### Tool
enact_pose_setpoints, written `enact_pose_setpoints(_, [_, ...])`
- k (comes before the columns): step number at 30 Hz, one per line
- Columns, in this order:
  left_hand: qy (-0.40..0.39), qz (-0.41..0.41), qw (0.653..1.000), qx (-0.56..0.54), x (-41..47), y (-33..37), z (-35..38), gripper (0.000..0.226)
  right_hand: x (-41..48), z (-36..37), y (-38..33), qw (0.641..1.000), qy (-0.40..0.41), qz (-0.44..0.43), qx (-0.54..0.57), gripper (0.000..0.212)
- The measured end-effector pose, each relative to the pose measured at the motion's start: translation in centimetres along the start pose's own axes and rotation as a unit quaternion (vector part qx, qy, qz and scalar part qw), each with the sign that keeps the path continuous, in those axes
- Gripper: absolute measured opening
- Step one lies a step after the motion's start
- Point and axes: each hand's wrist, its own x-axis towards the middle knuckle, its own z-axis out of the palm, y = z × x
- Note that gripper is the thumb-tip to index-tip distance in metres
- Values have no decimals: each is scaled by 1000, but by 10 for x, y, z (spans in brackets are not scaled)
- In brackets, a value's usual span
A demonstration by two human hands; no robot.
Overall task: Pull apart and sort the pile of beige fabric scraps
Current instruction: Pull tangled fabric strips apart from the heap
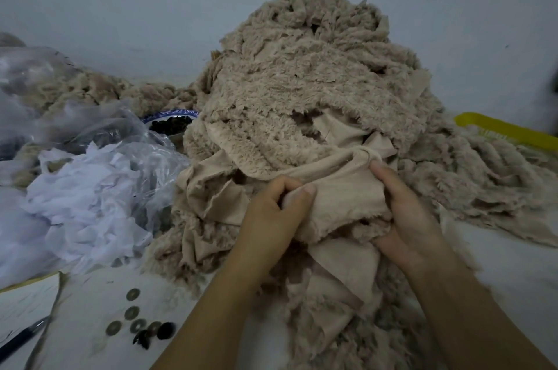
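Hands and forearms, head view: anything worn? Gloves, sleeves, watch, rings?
Nothing worn. The left hand and right hand are bare: no gloves, rings or tape. The left forearm and right forearm are bare to the frame edge, with no sleeve, watch or bracelet in view. The visible thumbnails are short and unpainted.

The white table (513,273) bears the beige scrap pile (302,91), plastic bags (90,134), metal discs (132,312) and a pen (21,339).

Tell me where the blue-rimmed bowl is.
In the head view, the blue-rimmed bowl sits left of centre, tucked between the beige fabric pile and the clear plastic bags.
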Motion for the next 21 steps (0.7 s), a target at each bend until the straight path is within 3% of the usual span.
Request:
enact_pose_setpoints(3, [-41, -14, 998, 39, 2, 3, -14, 12, 5, -4, -1, 997, 59, -51, -10, 23])
enact_pose_setpoints(6, [-62, -20, 973, 220, 5, 1, -26, 11, 10, -14, -6, 991, 116, -71, -11, 24])
enact_pose_setpoints(10, [63, 6, 953, 297, 6, 4, -30, 6, 13, -25, -9, 980, 180, -88, -1, 49])
enact_pose_setpoints(12, [140, 48, 927, 345, 7, 4, -31, 9, 16, -28, -7, 976, 188, -106, -2, 43])
enact_pose_setpoints(16, [235, 53, 936, 256, 6, 7, -37, 12, 18, -33, -10, 967, 205, -148, -4, 14])
enact_pose_setpoints(21, [188, 9, 982, -13, 6, 18, -35, 23, 14, -38, -10, 958, 236, -157, -38, 14])
